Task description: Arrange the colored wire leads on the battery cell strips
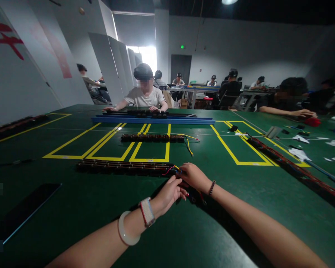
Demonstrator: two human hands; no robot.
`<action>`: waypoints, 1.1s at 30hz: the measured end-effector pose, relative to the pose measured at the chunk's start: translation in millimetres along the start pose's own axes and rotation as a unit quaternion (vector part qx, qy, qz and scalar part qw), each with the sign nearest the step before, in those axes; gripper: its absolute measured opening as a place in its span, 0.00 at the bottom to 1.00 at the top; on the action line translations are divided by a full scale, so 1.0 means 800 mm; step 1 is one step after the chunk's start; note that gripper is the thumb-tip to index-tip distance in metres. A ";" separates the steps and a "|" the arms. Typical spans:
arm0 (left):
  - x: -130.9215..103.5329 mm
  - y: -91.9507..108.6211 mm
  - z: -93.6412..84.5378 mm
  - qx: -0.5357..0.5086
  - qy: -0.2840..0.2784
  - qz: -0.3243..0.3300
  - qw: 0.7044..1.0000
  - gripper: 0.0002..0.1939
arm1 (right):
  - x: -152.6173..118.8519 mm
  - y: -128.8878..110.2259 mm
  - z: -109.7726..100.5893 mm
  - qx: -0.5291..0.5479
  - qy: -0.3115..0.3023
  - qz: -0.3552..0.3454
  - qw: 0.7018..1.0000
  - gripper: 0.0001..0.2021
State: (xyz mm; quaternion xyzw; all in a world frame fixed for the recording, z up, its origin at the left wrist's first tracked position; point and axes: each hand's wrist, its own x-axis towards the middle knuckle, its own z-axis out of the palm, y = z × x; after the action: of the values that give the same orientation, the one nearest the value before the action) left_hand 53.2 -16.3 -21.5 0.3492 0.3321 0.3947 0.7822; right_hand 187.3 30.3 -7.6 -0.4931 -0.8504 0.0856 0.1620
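Observation:
A long black strip (125, 167) with thin reddish wires along its top lies across the table before me. Coloured wires (177, 169), among them yellow, red and blue, come out of its right end. My right hand (194, 175) is closed around these wires, its fingertips pinched by the strip's end. Just below it, my left hand (169, 194) is closed on the same bundle, fingers curled; the exact grip is partly hidden. Loose wire ends with ring terminals (203, 201) hang out beneath my right hand onto the table.
A shorter black strip (153, 138) with yellow leads lies beyond. Across the table, a person (145, 95) works behind a blue rail (153, 120). Another wired strip (296, 167) runs along the right. A dark flat device (30, 208) is at left. Yellow tape (64, 156) marks the green tabletop.

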 end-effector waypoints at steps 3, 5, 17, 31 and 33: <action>0.000 -0.002 -0.001 0.018 0.008 -0.007 1.000 0.04 | -0.002 -0.005 0.000 -0.006 -0.001 -0.008 1.000 0.10; -0.002 -0.001 0.000 0.048 0.017 -0.010 0.999 0.03 | -0.004 -0.008 -0.001 -0.001 0.000 -0.012 1.000 0.10; -0.006 -0.002 0.000 0.072 -0.005 -0.007 0.997 0.06 | -0.006 -0.017 -0.003 0.023 -0.034 -0.051 0.998 0.12; -0.001 -0.003 -0.006 -0.058 -0.005 -0.012 0.998 0.06 | -0.016 -0.022 -0.063 -0.068 -0.142 0.038 0.987 0.17; -0.001 -0.004 -0.007 -0.058 -0.013 -0.009 0.998 0.07 | -0.019 -0.025 -0.062 -0.093 -0.158 0.038 0.982 0.15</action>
State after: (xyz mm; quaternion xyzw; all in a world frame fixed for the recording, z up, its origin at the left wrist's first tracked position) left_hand 49.6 -16.5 -27.0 0.3058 0.3017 0.4018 0.8087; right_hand 195.8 6.3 42.3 -0.5187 -0.8500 0.0888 -0.0241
